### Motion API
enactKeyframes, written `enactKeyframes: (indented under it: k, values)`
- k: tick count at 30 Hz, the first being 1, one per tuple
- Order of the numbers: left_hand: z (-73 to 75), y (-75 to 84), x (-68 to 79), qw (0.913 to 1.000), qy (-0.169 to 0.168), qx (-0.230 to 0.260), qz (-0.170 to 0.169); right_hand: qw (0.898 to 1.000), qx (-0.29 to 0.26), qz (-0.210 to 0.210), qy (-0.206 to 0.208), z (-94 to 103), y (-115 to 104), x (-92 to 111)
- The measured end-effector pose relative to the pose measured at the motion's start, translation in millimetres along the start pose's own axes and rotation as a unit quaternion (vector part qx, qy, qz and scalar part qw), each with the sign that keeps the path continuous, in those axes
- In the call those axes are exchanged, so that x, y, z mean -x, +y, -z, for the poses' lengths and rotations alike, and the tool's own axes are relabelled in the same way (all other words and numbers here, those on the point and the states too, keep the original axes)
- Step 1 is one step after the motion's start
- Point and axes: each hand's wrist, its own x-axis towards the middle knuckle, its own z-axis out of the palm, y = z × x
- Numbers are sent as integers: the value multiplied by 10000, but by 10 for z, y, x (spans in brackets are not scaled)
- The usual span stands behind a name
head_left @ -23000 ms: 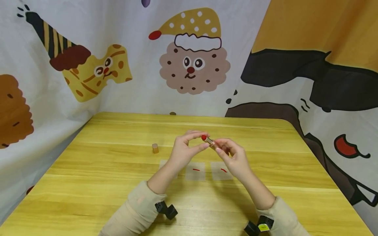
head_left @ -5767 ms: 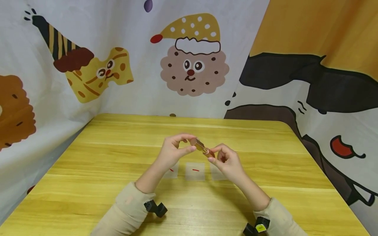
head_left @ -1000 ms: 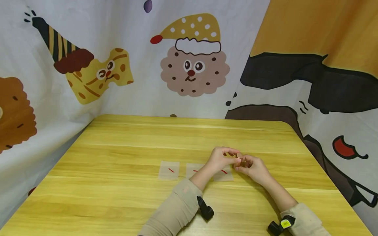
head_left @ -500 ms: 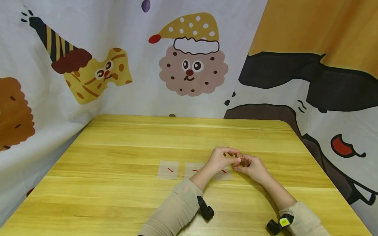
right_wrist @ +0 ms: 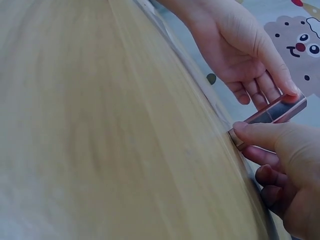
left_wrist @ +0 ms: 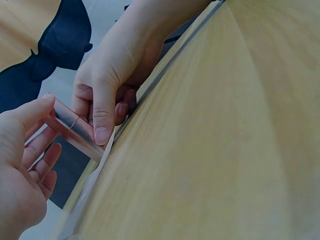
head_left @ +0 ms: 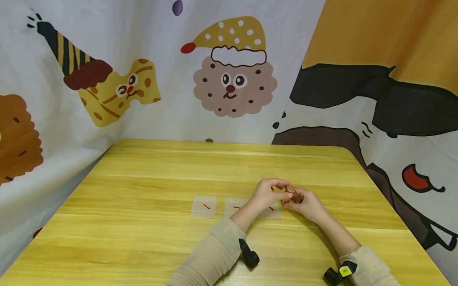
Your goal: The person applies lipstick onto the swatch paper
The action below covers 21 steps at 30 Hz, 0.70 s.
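A rose-gold lipstick (head_left: 290, 189) with its cap on stands near-upright between both hands, just beyond the rightmost paper square. My left hand (head_left: 266, 193) pinches the cap end between thumb and fingertips. Lower down, my right hand (head_left: 310, 205) grips the base with thumb and curled fingers. In the left wrist view a thin seam crosses the lipstick (left_wrist: 75, 125) between cap and base. The right wrist view shows the lipstick (right_wrist: 272, 114) with its lower end close to the tabletop; whether it touches, I cannot tell.
Three translucent paper squares lie in a row on the wooden table (head_left: 143, 238): a left one (head_left: 198, 212), a middle one (head_left: 230, 202) partly behind my left forearm, and a right one (head_left: 270, 214). Each bears a short red stroke. A printed curtain (head_left: 171, 119) hangs behind.
Long before, the red bullet was exposed and the cap stood apart on the table. Later the left hand brought the cap onto it. Both hands then moved right; the last second shows hardly any movement.
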Motion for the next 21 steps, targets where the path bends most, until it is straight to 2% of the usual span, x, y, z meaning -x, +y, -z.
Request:
enactKeyframes:
  k: [10,15,21]
  values:
    - [118,2,62,9998,-75,-162,-120,9994,118,127,-284,109,-20,46]
    - [228,48,110,9989,-102,-340,-309,9992,88,86,-375,200,-31,87]
    - [415,113,200,9981,-125,-489,-352,9983,172,91,-549,360,-97,113]
